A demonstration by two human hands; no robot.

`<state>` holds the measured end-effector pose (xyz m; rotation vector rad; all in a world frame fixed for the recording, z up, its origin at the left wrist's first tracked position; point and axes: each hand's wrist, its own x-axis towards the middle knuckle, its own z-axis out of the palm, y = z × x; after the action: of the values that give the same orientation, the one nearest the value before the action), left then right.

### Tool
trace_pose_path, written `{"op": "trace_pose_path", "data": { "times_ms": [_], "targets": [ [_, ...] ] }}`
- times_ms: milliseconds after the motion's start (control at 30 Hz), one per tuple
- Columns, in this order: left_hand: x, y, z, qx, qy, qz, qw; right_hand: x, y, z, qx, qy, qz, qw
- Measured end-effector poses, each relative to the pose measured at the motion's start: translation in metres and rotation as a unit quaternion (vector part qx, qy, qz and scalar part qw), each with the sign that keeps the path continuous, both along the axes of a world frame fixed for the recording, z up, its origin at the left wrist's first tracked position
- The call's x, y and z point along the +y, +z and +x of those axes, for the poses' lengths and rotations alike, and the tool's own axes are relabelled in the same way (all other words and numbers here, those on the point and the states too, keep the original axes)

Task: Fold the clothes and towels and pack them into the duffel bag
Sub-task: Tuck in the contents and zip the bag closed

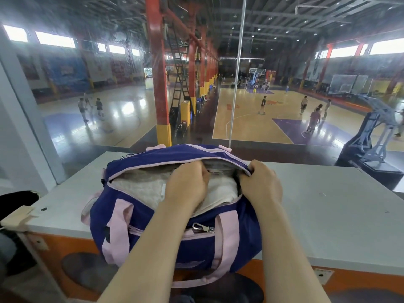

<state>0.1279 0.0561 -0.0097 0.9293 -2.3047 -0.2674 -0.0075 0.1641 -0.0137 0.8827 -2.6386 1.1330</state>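
The grey flat-topped table (317,206) runs wide to the right of the bag, bare up to its far edge, which meets a tall glass window (284,106) looking down on a basketball hall. To the left the tabletop ends sooner, near a pale wooden bracket (17,217) at its corner. The table's near edge drops to an orange front panel (72,243), and the bag overhangs that edge toward the person.

A thin metal rod (237,71) stands upright just behind the bag's far right end. A silver snap hook (202,228) hangs on the bag's near side between the two forearms.

The navy-blue fabric duffel bag with pink straps (153,226) sits in the middle of the table, its top zip open. Folded pale cream towels (144,189) lie inside, filling the opening. The left hand (188,184) reaches into the opening over the towels, fingers curled downward at the far lip; whether it grips anything I cannot tell. The right hand (260,184) grips the bag's far rim at the right end of the opening, fingers curled round the pink-edged fabric.
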Motion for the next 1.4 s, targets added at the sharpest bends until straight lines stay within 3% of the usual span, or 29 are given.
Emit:
{"op": "trace_pose_path", "data": {
  "times_ms": [467,767,933,1200,1400],
  "targets": [
    [-0.070,-0.012,0.113,0.010,0.199,-0.109,0.974,0.000,0.005,0.005,0.006,-0.013,0.026,1.000],
    [-0.088,-0.022,0.142,0.122,0.201,-0.022,0.972,0.001,0.005,0.006,-0.002,-0.013,0.022,1.000],
    [-0.085,-0.024,0.142,0.084,0.253,-0.074,0.961,0.001,0.006,0.009,0.005,-0.018,0.035,0.999],
    [-0.073,-0.022,0.128,0.112,0.214,-0.053,0.969,0.000,0.008,0.012,0.009,-0.017,0.041,0.999],
    [-0.025,-0.004,0.082,0.119,0.102,-0.096,0.983,0.013,0.002,0.011,-0.038,0.038,-0.034,0.998]
  ]
}}
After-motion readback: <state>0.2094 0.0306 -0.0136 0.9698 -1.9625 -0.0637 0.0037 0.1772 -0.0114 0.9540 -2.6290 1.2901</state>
